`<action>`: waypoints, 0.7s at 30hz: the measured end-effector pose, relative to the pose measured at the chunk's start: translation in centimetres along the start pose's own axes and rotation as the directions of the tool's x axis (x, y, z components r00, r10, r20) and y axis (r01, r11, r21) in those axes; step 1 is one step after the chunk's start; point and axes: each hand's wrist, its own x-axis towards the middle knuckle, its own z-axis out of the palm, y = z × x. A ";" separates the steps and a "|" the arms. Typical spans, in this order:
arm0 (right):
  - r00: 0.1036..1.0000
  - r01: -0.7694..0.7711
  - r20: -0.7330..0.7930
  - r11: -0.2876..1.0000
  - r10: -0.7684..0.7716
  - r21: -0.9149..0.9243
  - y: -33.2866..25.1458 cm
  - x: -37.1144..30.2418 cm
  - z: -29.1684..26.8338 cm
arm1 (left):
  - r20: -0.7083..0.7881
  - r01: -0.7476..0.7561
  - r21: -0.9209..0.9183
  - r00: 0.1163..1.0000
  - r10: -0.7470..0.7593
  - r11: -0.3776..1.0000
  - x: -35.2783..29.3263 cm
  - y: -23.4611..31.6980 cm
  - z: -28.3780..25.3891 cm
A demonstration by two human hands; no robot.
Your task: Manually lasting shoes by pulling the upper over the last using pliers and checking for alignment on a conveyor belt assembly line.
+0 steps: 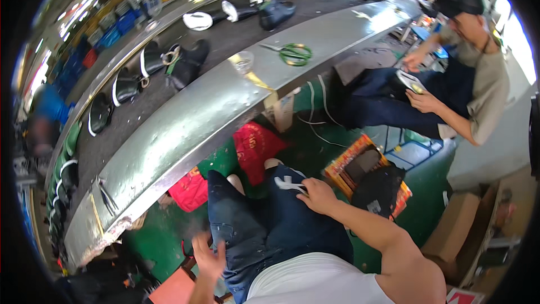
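Note:
On my right thigh, my right hand (318, 196) is closed on a slim white piece (288, 183) with a forked, curved end; its exact kind is not clear. At the lower left, beside my left thigh, my left hand (209, 256) has its fingers apart and holds nothing that I can see. It is somewhat smeared by motion. My jeans (281, 219) lie under and between both hands. Beyond my knees are red cloth bags (254, 149), below the metal edge of the bench.
A conveyor bench (169, 126) curves across, carrying black shoes (188, 65), green-handled scissors (295, 54), a clear cup (242, 62) and pincers (106, 196). At right, a seated co-worker (484, 79) holds a shoe part. An open box (365, 169) and black bag (378, 191) sit near my right forearm.

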 end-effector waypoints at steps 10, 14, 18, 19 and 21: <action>0.970 0.210 -0.066 0.945 -0.233 -0.252 -1.7 1.2 -5.1 | 0.253 0.265 0.166 0.920 -0.301 0.950 -9.8 3.4 -2.3; 0.996 0.067 -0.052 0.977 -0.079 -0.204 -2.0 -1.9 -10.5 | 0.354 0.262 0.143 0.887 -0.297 0.954 -11.5 6.3 -6.0; 0.962 0.157 0.267 0.911 -0.054 -0.382 -1.5 -4.3 -10.9 | 0.656 0.318 0.259 0.635 -0.408 0.912 -9.8 4.6 -8.2; 0.948 0.245 0.300 0.849 -0.107 -0.469 -1.6 -3.9 -10.7 | 0.692 0.342 0.235 0.598 -0.404 0.910 -8.3 3.3 -8.6; 0.971 0.198 0.204 0.891 -0.122 -0.409 -2.5 -2.6 -9.8 | 0.486 0.364 0.068 0.801 -0.349 0.929 -5.1 1.3 -8.2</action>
